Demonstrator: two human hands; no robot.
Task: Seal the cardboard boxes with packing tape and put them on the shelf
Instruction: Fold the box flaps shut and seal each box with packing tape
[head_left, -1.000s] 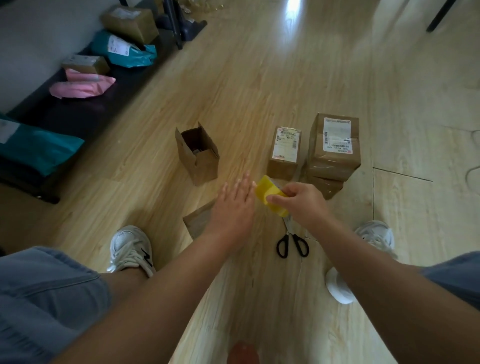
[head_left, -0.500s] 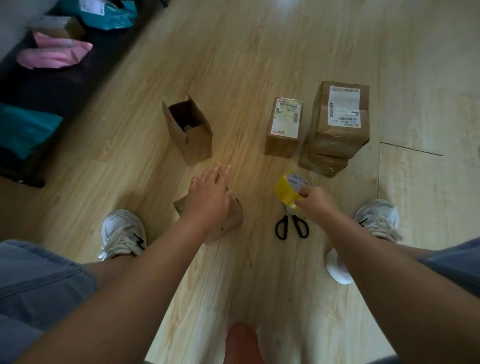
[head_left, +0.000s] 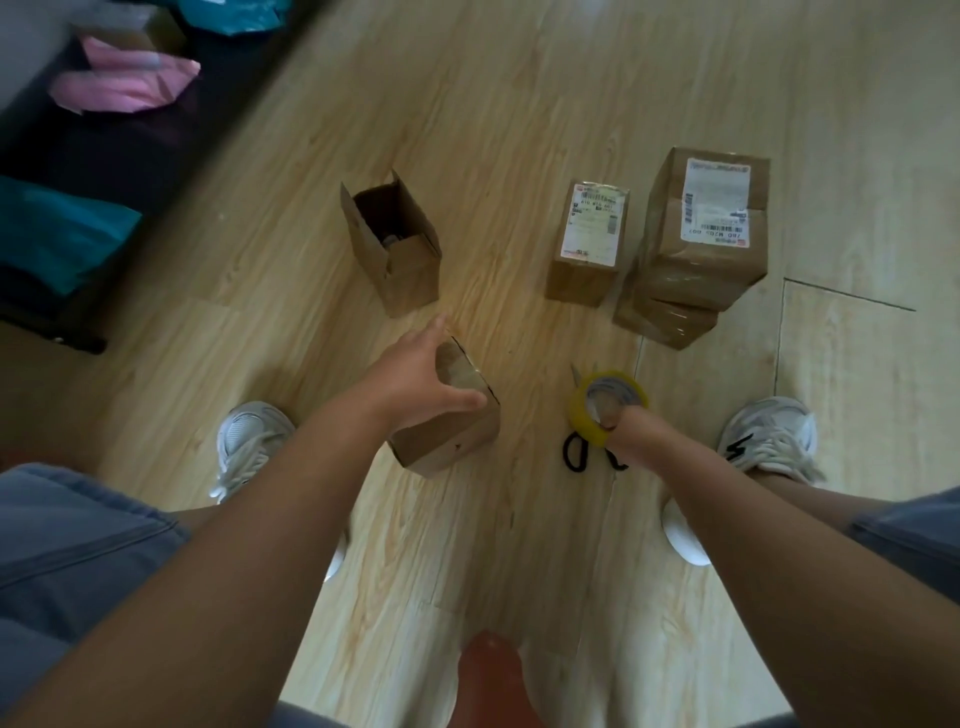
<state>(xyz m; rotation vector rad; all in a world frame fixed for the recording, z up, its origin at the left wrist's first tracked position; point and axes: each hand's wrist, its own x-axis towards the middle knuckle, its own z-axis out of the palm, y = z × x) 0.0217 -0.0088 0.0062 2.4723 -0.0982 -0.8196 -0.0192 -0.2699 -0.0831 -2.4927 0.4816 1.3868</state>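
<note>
On top of the small box (head_left: 447, 436), which stands on the floor (head_left: 519, 130) between the person's feet, the left hand (head_left: 410, 382) lies spread. Its fingers (head_left: 434, 332) run fairly straight toward the box's far-left edge and the thumb splays along the near-right edge. It looks to be pressing the flaps down rather than clutching them. Whether the fingertips hook over the far side cannot be told.

Just to the right of that box, near but apart from it, the right hand (head_left: 636, 434) grips the yellow tape roll (head_left: 582, 415), its fingers curled through the core. The roll hangs above a pair of black scissors (head_left: 574, 452) lying on the floor.

So the roll sits on the thumb side of the held box, and the right hand is the one to bring it across. The box's top is mostly covered by the left hand, so the line of its seam is not plain. Judging by the visible edges, its top runs from near-left toward far-right, and the tape would likely be drawn along that line.

Farther out stand an open box (head_left: 395, 244), a labelled box (head_left: 592, 239) and a stack of two boxes (head_left: 701, 244). The low dark shelf (head_left: 119, 150) lies well apart at the far left.
</note>
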